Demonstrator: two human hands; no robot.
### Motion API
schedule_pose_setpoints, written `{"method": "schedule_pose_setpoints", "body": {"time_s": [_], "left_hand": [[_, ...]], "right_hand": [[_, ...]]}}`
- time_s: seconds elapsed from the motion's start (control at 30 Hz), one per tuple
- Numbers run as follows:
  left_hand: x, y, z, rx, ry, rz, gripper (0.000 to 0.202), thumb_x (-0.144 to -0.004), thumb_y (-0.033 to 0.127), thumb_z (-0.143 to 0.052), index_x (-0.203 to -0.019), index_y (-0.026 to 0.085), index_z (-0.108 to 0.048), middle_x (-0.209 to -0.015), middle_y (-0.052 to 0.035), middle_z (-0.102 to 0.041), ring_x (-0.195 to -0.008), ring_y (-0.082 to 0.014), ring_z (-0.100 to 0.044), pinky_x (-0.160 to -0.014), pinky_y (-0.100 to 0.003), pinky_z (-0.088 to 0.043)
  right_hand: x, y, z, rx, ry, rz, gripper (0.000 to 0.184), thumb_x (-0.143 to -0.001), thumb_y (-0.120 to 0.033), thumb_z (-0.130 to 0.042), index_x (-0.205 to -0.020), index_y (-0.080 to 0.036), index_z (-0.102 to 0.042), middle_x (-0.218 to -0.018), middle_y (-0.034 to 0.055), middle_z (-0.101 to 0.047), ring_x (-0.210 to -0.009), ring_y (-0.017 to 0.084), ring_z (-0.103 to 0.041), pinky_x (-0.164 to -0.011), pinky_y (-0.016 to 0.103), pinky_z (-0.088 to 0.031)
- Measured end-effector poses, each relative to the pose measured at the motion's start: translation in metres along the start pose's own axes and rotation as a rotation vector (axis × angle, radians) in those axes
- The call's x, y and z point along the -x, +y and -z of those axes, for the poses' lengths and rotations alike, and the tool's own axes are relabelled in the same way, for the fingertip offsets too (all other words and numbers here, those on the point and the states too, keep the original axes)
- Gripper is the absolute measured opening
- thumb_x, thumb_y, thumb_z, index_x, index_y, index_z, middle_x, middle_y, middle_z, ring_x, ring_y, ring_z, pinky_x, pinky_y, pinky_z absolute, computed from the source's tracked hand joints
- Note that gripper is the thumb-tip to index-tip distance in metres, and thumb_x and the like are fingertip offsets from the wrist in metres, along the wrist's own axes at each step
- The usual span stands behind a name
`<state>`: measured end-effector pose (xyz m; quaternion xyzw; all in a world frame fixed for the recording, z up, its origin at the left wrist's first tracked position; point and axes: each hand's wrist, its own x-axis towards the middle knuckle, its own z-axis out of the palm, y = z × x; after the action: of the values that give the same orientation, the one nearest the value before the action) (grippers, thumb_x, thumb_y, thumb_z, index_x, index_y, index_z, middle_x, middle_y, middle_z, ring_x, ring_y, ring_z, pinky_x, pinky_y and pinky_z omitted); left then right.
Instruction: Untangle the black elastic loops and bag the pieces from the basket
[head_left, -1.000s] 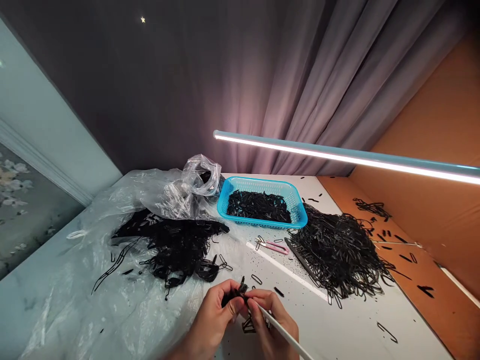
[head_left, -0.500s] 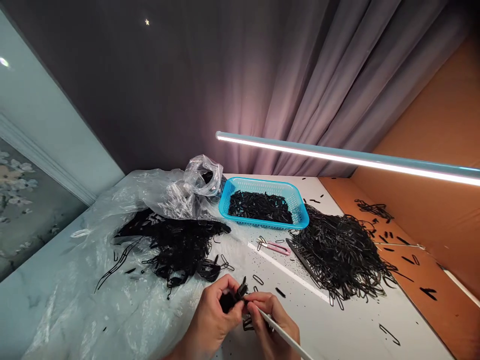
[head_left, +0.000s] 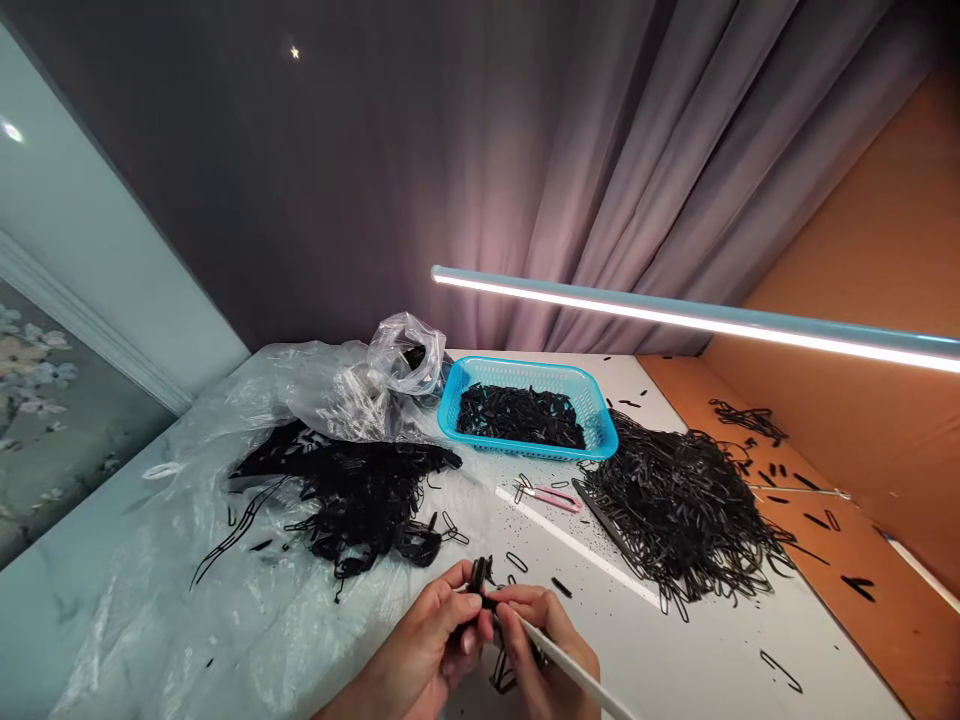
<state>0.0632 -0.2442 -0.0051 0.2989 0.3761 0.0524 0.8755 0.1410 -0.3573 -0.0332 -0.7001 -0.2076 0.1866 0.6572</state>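
My left hand [head_left: 435, 635] is closed around a small bunch of black rubber-like pieces [head_left: 481, 572], which poke up past its thumb and fingertips. Pinched in my right hand [head_left: 551, 645] is a long, slim white stick-like tool [head_left: 574, 670]; its kind I cannot make out. Its front end meets the black pieces, and the fingertips of both hands nearly touch there. Below the hands hangs or lies a dark loop [head_left: 502, 678], partly hidden by the fingers. A short black strip [head_left: 561, 587] and a thin black loop [head_left: 517, 562] lie on the table just beyond.
Behind stands a blue basket [head_left: 450, 412] holding many black strips. A tangled heap of black loops [head_left: 690, 510] lies to its right, near pink-handled scissors [head_left: 555, 498]. Clear plastic sheeting [head_left: 165, 560] with a black pile [head_left: 360, 500] covers the left. A lit tube [head_left: 675, 318] hangs above.
My left hand has turned, its thumb now pressing over the black pieces, which stand more upright. My right hand and the white tool have barely moved.
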Motion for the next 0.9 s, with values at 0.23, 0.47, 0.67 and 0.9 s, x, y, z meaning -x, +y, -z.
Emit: {"method": "schedule_pose_setpoints", "body": {"time_s": [0.23, 0.47, 0.67, 0.9], "left_hand": [[-0.0080, -0.0070, 0.0004, -0.124, 0.045, -0.176, 0.028, -0.078, 0.037, -0.078, -0.081, 0.018, -0.057, -0.073, 0.0047, -0.049, -0.065, -0.0086, -0.041, -0.064, -0.019, -0.036], [-0.0030, 0.0000, 0.0006, -0.247, -0.089, -0.204, 0.045, -0.064, 0.045, -0.086, -0.082, 0.016, -0.058, -0.077, 0.0022, -0.052, -0.073, -0.0124, -0.044, -0.067, -0.023, -0.034], [-0.0056, -0.0019, -0.0004, -0.320, -0.013, -0.291, 0.032, -0.072, 0.037, -0.082, -0.076, 0.015, -0.058, -0.074, 0.0022, -0.053, -0.074, -0.0140, -0.045, -0.066, -0.024, -0.033], [-0.0077, -0.0084, -0.0025, -0.169, -0.073, -0.243, 0.036, -0.067, 0.040, -0.086, -0.080, 0.014, -0.064, -0.075, 0.0013, -0.054, -0.072, -0.0117, -0.046, -0.066, -0.021, -0.037]], "right_hand": [[-0.0090, -0.0053, 0.0064, -0.237, -0.080, -0.145, 0.028, -0.082, -0.046, -0.070, -0.074, -0.019, -0.071, -0.077, 0.0050, -0.069, -0.074, 0.020, -0.063, -0.067, 0.024, -0.050], [-0.0104, -0.0098, 0.0084, -0.201, -0.056, -0.120, 0.032, -0.081, -0.049, -0.070, -0.071, -0.019, -0.071, -0.076, 0.0058, -0.069, -0.076, 0.021, -0.064, -0.069, 0.026, -0.050], [-0.0068, -0.0064, 0.0072, -0.156, -0.066, -0.057, 0.031, -0.086, -0.047, -0.065, -0.074, -0.018, -0.070, -0.079, 0.0078, -0.071, -0.078, 0.022, -0.066, -0.066, 0.026, -0.051], [-0.0012, -0.0009, 0.0014, 0.006, 0.015, 0.018, 0.027, -0.088, -0.046, -0.063, -0.086, -0.021, -0.072, -0.080, 0.0045, -0.074, -0.066, 0.018, -0.069, -0.062, 0.023, -0.051]]}}
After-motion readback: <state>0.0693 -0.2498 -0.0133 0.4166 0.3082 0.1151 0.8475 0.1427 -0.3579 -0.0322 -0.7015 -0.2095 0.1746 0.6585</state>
